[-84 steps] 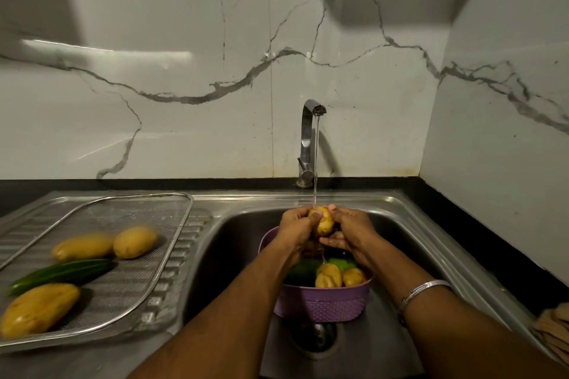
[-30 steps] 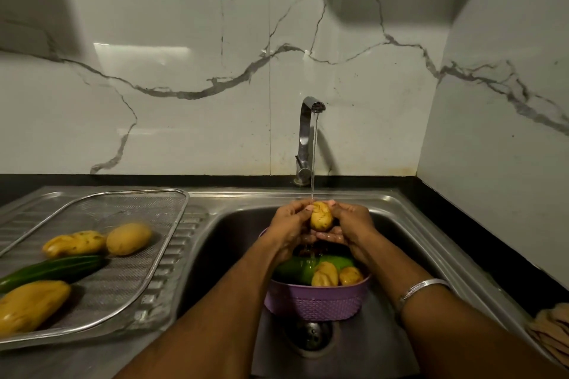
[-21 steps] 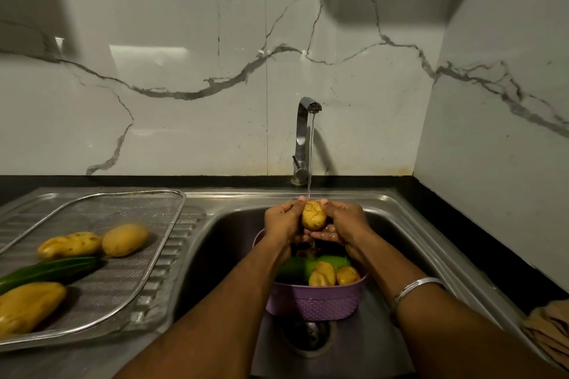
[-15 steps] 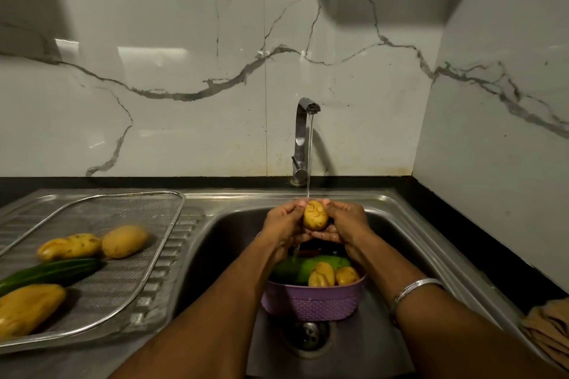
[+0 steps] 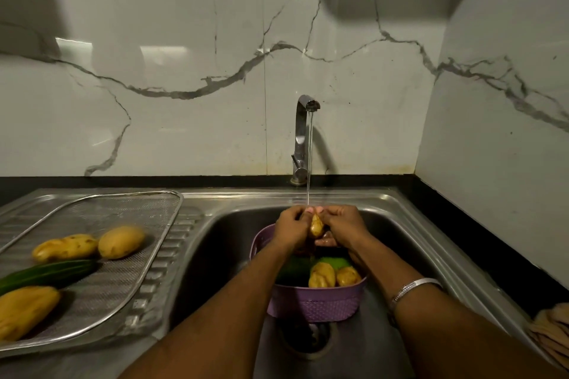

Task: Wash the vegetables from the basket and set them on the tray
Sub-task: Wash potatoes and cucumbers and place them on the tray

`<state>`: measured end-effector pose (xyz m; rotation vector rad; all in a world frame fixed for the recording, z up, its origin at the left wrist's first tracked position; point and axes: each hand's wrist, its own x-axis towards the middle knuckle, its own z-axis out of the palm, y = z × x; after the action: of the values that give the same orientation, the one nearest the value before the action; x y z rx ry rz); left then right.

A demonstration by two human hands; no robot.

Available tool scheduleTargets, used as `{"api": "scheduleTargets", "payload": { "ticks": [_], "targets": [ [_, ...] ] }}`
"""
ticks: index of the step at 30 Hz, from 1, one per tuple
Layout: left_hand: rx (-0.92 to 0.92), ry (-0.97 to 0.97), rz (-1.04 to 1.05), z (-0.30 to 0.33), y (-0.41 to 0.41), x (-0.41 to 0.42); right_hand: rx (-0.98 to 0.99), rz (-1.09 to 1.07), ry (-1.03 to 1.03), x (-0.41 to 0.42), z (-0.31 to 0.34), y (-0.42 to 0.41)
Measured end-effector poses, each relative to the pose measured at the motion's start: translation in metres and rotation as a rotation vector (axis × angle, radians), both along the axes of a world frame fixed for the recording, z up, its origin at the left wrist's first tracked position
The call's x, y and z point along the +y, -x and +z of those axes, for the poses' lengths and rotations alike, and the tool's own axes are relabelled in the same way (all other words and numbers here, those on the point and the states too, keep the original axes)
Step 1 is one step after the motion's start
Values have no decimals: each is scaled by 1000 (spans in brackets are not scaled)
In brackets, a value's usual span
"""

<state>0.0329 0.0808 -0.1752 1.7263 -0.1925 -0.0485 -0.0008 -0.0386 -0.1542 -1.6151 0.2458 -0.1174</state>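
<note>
A small yellow potato [image 5: 316, 225] is pressed between my left hand [image 5: 291, 226] and my right hand [image 5: 345, 223] under the running water, above the purple basket [image 5: 314, 304] in the sink. Only a narrow strip of the potato shows between the fingers. In the basket lie two more potatoes [image 5: 321, 275] and a green cucumber [image 5: 334, 262]. On the mesh tray [image 5: 129, 255] to the left rest three potatoes [image 5: 121, 241] and a dark green cucumber [image 5: 49, 274].
The steel tap [image 5: 303, 138] stands at the back of the sink [image 5: 409, 255] with a thin stream falling. The drain [image 5: 311, 340] is just in front of the basket. A beige cloth [image 5: 551, 329] lies at the right edge. Marble walls close off the back and right.
Both hands have closed further around the potato and turned it, so less of it shows. The basket, tray and tap have not moved.
</note>
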Motion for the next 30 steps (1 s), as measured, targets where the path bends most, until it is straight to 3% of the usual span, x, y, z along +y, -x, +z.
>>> {"api": "scheduleTargets", "payload": {
  "ticks": [6, 9, 14, 18, 21, 26, 28, 30],
  "targets": [
    [119, 281, 197, 7, -9, -7, -6, -15, -36, 9, 2, -13],
    [158, 311, 274, 5, -10, -6, -45, -38, 125, 12, 0, -16],
    [95, -36, 90, 2, -7, 1, -201, 60, 502, 18, -3, -10],
    [-120, -211, 181, 6, 1, 3, -238, -7, 583, 23, -5, -9],
    [-374, -309, 182, 7, 6, 6, -100, -114, 529, 24, 0, -13],
    [-598, -468, 194, 5, 8, 10, 204, -87, 129, 26, 6, -7],
    [-472, -494, 190, 4, 8, 4, 122, -125, 318, 27, 3, -7],
    [-181, -408, 167, 7, 8, -4, -53, -198, 665, 27, -1, -7]
  ]
}}
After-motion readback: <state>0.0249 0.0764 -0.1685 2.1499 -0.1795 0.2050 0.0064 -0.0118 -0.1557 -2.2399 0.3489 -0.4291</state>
